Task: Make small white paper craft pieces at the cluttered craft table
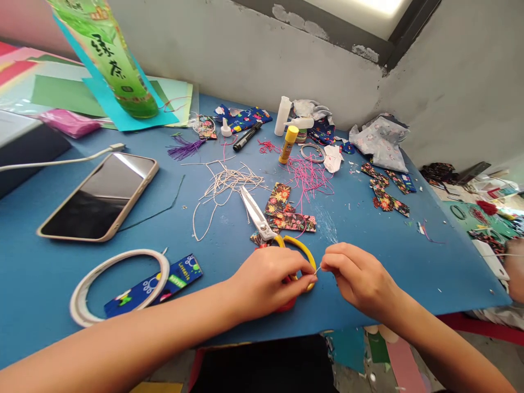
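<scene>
My left hand (268,278) and my right hand (354,275) meet near the front edge of the blue table (409,262). Both pinch a thin pale thread (318,268) between their fingertips. Under my left hand lies something red, mostly hidden. Yellow-handled scissors (266,224) lie just behind my left hand, blades pointing away. Floral fabric strips (284,213) lie beside the blades.
A phone (98,196) with a cable lies at the left, a roll of tape (118,284) and a blue printed ribbon (164,281) in front. Cream cords (229,183), pink threads (309,174), a glue stick (289,144), a marker (246,136), a green bottle (112,54) and fabric scraps (387,194) sit farther back.
</scene>
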The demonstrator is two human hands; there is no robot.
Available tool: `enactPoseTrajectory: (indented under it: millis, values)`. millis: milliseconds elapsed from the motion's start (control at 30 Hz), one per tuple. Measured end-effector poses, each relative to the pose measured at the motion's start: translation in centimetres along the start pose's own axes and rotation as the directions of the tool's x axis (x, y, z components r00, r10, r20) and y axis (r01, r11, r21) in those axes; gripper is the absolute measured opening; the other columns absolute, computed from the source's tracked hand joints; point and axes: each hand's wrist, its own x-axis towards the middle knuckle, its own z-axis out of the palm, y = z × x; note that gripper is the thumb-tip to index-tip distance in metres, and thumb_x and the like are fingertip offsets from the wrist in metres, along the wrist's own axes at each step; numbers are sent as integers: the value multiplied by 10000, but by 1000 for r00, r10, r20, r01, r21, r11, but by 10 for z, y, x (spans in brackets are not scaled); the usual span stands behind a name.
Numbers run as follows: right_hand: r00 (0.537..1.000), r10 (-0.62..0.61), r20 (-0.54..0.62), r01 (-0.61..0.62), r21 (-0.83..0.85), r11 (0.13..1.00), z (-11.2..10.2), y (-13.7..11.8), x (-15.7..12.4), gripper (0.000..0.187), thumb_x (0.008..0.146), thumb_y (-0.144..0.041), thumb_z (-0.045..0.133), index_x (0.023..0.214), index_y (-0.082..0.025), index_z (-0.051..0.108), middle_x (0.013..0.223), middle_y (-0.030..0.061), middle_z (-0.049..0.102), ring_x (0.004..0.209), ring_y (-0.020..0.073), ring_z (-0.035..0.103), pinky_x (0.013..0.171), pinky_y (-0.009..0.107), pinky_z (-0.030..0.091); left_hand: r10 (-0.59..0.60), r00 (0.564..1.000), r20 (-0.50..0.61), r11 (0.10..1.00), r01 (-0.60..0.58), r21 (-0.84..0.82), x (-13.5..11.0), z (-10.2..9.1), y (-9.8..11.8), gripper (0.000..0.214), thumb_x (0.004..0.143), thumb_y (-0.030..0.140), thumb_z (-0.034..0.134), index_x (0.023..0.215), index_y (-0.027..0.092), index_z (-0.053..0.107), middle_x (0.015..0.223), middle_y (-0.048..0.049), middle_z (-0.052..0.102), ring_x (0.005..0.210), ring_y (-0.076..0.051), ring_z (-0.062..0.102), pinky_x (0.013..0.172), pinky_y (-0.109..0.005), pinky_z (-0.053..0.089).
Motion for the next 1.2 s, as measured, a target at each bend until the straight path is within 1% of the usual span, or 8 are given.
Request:
enactPoseTrajectory:
  millis: [367, 533, 700, 867, 967, 1033, 1100, 1200]
  values:
    - [999, 44, -13, -44, -12, 999, -3, 1, -4, 225, 895, -8, 395, 946, -206, 488, 828, 32, 599, 729, 147, 569, 668, 255, 497, -8, 1000, 1, 1000, 8, 4, -1, 0, 0, 132, 880, 180, 546, 807, 152, 652, 709, -21, 691, 626, -137, 598, 622, -241, 454]
    - [989, 138, -48, -140, -56, 989, -1, 29, -18, 202, 899, -21, 417, 946, -203, 491, 845, 35, 585, 760, 143, 578, 693, 252, 495, -27, 1000, 3, 998, 27, 62, 1, -8, 5, 187, 893, 194, 493, 767, 155, 626, 665, -20, 653, 602, -133, 560, 603, -238, 439]
    - [975, 223, 19, -220, -100, 970, 5, 65, -43, 164, 903, -63, 414, 907, -202, 500, 806, 33, 574, 699, 151, 585, 639, 260, 507, -46, 999, -17, 965, 48, 258, 10, -37, 8, 309, 909, 219, 393, 651, 168, 555, 573, -8, 556, 536, -120, 479, 547, -240, 379]
    - [971, 213, 110, -202, -100, 974, 9, 75, -56, 169, 899, -58, 402, 883, -199, 494, 809, 32, 575, 677, 134, 575, 628, 237, 513, -224, 950, -215, 735, 310, 604, 21, -79, -10, 448, 913, 336, 332, 524, 188, 500, 489, -28, 501, 483, -146, 463, 521, -288, 303]
    - [974, 188, 127, -174, -116, 978, 12, 76, -55, 184, 895, -45, 389, 890, -196, 493, 815, 38, 580, 688, 137, 573, 635, 239, 512, -446, 841, -307, 495, 518, 698, 25, -101, -25, 406, 900, 362, 351, 642, 196, 615, 570, -63, 606, 572, -217, 574, 499, -299, 254]
    - [977, 173, 124, -155, -141, 978, 14, 77, -53, 203, 891, -34, 375, 887, -195, 498, 812, 39, 585, 680, 138, 569, 631, 241, 508, -517, 793, -322, 404, 558, 725, 26, -110, -34, 405, 906, 379, 339, 742, 203, 665, 682, -84, 678, 673, -263, 633, 499, -300, 272]
    - [981, 158, 112, -137, -176, 975, 17, 77, -52, 220, 888, -24, 363, 885, -188, 510, 820, 46, 598, 676, 141, 570, 636, 248, 504, -546, 773, -323, 372, 570, 733, 26, -115, -41, 413, 910, 390, 332, 835, 211, 696, 781, -96, 719, 758, -289, 663, 516, -302, 324]
    - [986, 138, 89, -113, -238, 965, 20, 78, -53, 230, 897, -26, 358, 886, -172, 536, 842, 62, 622, 684, 149, 576, 650, 264, 497, -570, 775, -274, 428, 564, 706, 25, -118, -49, 404, 905, 387, 350, 1003, 223, 706, 895, -91, 745, 860, -297, 679, 584, -309, 411]
